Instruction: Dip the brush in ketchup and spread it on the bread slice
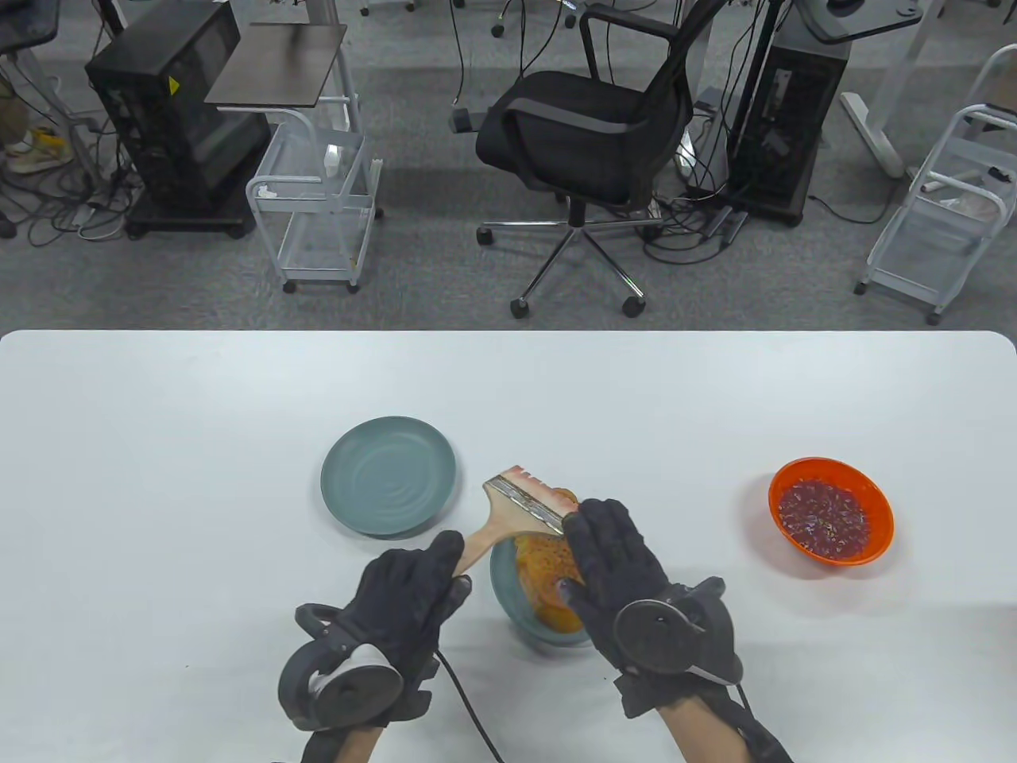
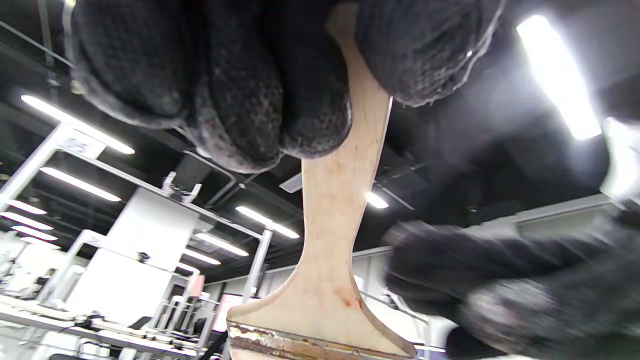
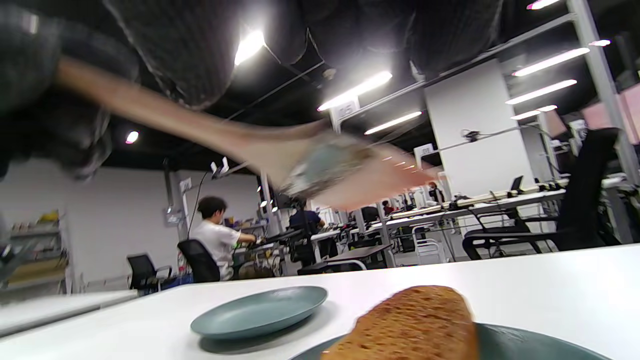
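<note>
My left hand (image 1: 441,564) grips the wooden handle of a flat brush (image 1: 516,509); its reddish bristles (image 1: 540,483) point up and away, lifted above the table. In the left wrist view my fingers (image 2: 240,100) wrap the handle (image 2: 340,200). A browned bread slice (image 1: 544,576) lies on a teal plate (image 1: 508,608). My right hand (image 1: 608,548) lies over that plate with fingers stretched out, fingertips near the brush's metal band. Whether it touches the bread I cannot tell. The right wrist view shows the bread (image 3: 415,320) and the blurred brush (image 3: 320,160) above it. An orange bowl of ketchup (image 1: 830,513) stands to the right.
An empty teal plate (image 1: 389,485) sits left of the brush head; it also shows in the right wrist view (image 3: 260,310). The table's far edge (image 1: 508,332) runs behind, with an office chair (image 1: 588,135) beyond it.
</note>
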A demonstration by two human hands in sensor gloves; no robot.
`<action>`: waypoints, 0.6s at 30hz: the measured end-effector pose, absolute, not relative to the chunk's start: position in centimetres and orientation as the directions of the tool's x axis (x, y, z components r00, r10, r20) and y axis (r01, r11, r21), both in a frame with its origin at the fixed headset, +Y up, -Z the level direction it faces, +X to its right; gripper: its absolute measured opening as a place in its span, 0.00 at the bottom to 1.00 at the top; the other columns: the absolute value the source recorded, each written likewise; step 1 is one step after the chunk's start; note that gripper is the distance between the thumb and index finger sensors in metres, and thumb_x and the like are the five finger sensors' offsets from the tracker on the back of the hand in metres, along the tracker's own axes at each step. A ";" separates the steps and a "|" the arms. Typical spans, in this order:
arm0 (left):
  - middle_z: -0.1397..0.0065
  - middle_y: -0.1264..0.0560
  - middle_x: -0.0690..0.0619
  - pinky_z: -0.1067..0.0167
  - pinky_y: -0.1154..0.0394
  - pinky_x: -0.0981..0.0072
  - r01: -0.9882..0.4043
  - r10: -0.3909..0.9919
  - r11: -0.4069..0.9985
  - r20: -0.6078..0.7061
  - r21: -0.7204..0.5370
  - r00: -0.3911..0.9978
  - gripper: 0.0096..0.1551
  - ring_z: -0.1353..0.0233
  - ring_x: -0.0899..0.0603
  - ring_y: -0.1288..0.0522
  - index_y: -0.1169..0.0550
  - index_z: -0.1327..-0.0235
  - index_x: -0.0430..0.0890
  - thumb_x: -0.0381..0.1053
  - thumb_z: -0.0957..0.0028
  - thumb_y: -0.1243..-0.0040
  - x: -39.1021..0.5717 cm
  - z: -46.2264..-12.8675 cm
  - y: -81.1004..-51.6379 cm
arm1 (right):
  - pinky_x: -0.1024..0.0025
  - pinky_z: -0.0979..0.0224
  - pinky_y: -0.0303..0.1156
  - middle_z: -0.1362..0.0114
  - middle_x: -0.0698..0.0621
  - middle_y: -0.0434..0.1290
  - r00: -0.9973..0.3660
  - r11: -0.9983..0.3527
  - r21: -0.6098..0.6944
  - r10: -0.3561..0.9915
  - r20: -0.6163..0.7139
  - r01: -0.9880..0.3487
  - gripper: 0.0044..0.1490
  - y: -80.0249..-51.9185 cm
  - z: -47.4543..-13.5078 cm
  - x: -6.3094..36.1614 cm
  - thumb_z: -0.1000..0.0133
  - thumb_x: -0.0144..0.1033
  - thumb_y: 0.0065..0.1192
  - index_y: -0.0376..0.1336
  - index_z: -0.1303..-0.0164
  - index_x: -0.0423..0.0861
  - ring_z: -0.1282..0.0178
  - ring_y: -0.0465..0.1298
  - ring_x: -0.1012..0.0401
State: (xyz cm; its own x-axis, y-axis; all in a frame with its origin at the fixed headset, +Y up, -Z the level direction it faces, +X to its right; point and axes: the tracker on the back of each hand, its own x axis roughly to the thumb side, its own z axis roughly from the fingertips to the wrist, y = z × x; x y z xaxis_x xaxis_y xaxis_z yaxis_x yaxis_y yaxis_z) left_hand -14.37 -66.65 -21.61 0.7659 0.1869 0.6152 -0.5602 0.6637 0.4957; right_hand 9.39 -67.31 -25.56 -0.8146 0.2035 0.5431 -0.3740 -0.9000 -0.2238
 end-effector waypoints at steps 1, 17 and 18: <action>0.54 0.15 0.40 0.50 0.19 0.41 -0.558 0.172 0.668 0.628 0.492 0.759 0.29 0.56 0.38 0.14 0.17 0.38 0.38 0.55 0.42 0.39 -13.8 -21.4 -66.6 | 0.42 0.27 0.63 0.17 0.37 0.48 -0.827 -0.906 -0.247 0.169 0.537 -0.345 0.44 -67.2 -25.5 8.8 0.42 0.43 0.65 0.49 0.19 0.46 0.17 0.51 0.38; 0.23 0.29 0.40 0.35 0.33 0.30 -0.540 0.313 0.782 0.552 0.311 0.773 0.41 0.27 0.29 0.28 0.38 0.16 0.46 0.58 0.38 0.39 -13.4 -22.8 -68.8 | 0.61 0.43 0.82 0.31 0.42 0.72 -0.920 -0.826 -0.547 -0.099 0.380 -0.137 0.28 -62.2 -27.1 12.7 0.45 0.45 0.67 0.68 0.33 0.54 0.41 0.81 0.48; 0.20 0.32 0.40 0.34 0.36 0.28 -0.520 0.330 0.806 0.516 0.281 0.790 0.41 0.25 0.28 0.30 0.38 0.16 0.47 0.58 0.38 0.38 -13.8 -23.3 -69.3 | 0.61 0.44 0.83 0.31 0.41 0.72 -0.932 -0.827 -0.531 -0.026 0.361 -0.182 0.29 -61.7 -27.6 14.1 0.45 0.44 0.67 0.68 0.33 0.54 0.41 0.81 0.47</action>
State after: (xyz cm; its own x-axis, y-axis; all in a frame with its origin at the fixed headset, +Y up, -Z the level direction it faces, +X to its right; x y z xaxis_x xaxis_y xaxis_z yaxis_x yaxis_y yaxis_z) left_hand -13.77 -69.27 -23.34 0.7904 0.3304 0.5159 -0.5204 0.8064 0.2809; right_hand 14.12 -61.73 -27.62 -0.9322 -0.0264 0.3609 -0.1823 -0.8272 -0.5314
